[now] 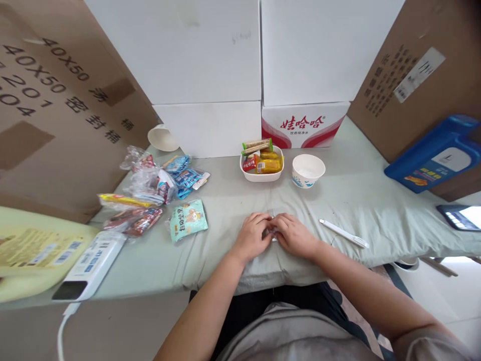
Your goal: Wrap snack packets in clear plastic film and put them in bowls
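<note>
The left hand (251, 236) and the right hand (296, 235) meet near the front edge of the cloth-covered desk (229, 193), their fingers curled in and gripping a small shiny object (274, 239) between them; the fingers hide most of it, so what it is cannot be told; it sits low at the desk, nearer the person than the white tray (262, 177).

That tray holds yellow packets (268, 166), a red packet (251, 161) and green-ended stick packs (257, 146); just to its right stands an upright paper cup (307, 171), while a second cup (163, 138) lies tipped at the back left.

To the left of the hands lies a mint-green packet (188, 219); beyond it spreads a loose heap of blue packets (185, 174), clear wrapping (145, 183), a long yellow packet (126, 201) and dark red packets (141, 223); a white device (92, 263) with a cable and a pale yellow container (37, 258) occupy the near left.

On the right, a slim white tool (343, 233) lies slantwise, apart from the right hand; farther over are a blue bottle (432, 155), tilted, and a phone (460, 217); white boxes (205, 128) line the back.
</note>
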Demonstrator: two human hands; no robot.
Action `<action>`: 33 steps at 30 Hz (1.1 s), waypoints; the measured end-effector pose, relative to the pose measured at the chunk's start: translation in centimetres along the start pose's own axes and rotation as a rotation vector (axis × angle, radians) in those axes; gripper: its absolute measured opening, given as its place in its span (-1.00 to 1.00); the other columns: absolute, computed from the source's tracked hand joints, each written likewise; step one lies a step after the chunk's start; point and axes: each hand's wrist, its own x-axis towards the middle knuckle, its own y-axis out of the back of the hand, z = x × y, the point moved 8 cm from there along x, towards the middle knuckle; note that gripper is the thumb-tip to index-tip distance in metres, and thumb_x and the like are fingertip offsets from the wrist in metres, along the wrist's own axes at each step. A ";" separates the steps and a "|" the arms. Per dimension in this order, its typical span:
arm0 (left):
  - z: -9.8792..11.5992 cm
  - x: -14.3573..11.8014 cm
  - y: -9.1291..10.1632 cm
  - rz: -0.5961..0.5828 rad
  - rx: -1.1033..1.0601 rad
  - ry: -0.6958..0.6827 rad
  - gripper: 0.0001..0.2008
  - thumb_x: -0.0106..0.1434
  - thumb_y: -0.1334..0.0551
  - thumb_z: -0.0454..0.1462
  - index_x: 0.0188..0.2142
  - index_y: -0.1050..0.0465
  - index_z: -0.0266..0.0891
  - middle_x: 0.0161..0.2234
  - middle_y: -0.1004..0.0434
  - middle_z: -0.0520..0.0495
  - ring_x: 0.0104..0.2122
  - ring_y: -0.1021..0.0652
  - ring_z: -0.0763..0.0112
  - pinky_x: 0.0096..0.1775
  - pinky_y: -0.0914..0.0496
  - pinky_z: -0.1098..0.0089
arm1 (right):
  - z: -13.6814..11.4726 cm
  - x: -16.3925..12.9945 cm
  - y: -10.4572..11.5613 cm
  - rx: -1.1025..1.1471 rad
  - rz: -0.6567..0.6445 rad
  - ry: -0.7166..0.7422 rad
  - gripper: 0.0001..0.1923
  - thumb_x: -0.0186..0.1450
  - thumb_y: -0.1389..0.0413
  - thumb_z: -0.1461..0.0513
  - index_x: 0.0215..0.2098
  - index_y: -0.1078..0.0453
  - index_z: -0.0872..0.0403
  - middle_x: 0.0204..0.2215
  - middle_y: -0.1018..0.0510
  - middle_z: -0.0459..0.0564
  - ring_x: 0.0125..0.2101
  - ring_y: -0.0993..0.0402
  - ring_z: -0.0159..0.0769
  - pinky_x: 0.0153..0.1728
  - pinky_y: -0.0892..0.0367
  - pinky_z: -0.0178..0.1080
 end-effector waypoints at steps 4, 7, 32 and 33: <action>-1.4 -0.4 1.0 0.130 0.031 0.097 -0.72 0.06 -0.11 -0.56 -0.39 -0.44 -0.19 -0.12 -0.56 -0.06 -0.05 -0.42 0.21 0.03 -0.36 0.11 | 0.2 -0.9 -1.0 -0.037 -0.192 -0.039 -0.80 0.31 0.02 0.41 -0.24 -0.41 0.09 -0.25 -0.49 0.05 -0.20 -0.33 -0.21 -0.17 -0.28 -0.20; -2.1 -0.5 1.3 0.176 0.049 0.146 -0.74 0.04 -0.10 -0.55 -0.45 -0.42 -0.19 -0.16 -0.56 -0.07 -0.09 -0.42 0.19 -0.01 -0.38 0.11 | 2.9 0.1 2.1 -0.084 -0.190 -0.072 -0.75 0.26 0.03 0.46 -0.30 -0.43 0.08 -0.32 -0.48 0.03 -0.27 -0.34 -0.25 -0.23 -0.27 -0.26; -3.9 -4.8 8.9 0.361 0.201 0.226 -0.81 0.22 -0.16 -0.34 -0.19 -0.47 -0.17 -0.07 -0.50 -0.14 0.00 -0.46 0.20 0.09 -0.32 0.10 | 14.6 3.1 13.2 -0.228 0.028 -0.615 -0.65 0.40 0.07 0.06 -0.16 -0.46 0.07 -0.20 -0.56 0.15 -0.30 -0.47 -0.22 -0.32 -0.30 -0.18; -5.2 -6.0 10.6 0.373 0.291 0.283 -0.78 0.20 -0.19 -0.31 -0.15 -0.48 -0.16 -0.03 -0.48 -0.16 0.06 -0.43 0.13 0.14 -0.26 0.03 | 13.6 0.9 13.2 -0.191 0.057 -0.544 -0.63 0.39 0.08 0.02 -0.21 -0.46 0.06 -0.24 -0.56 0.16 -0.32 -0.47 -0.21 -0.33 -0.31 -0.17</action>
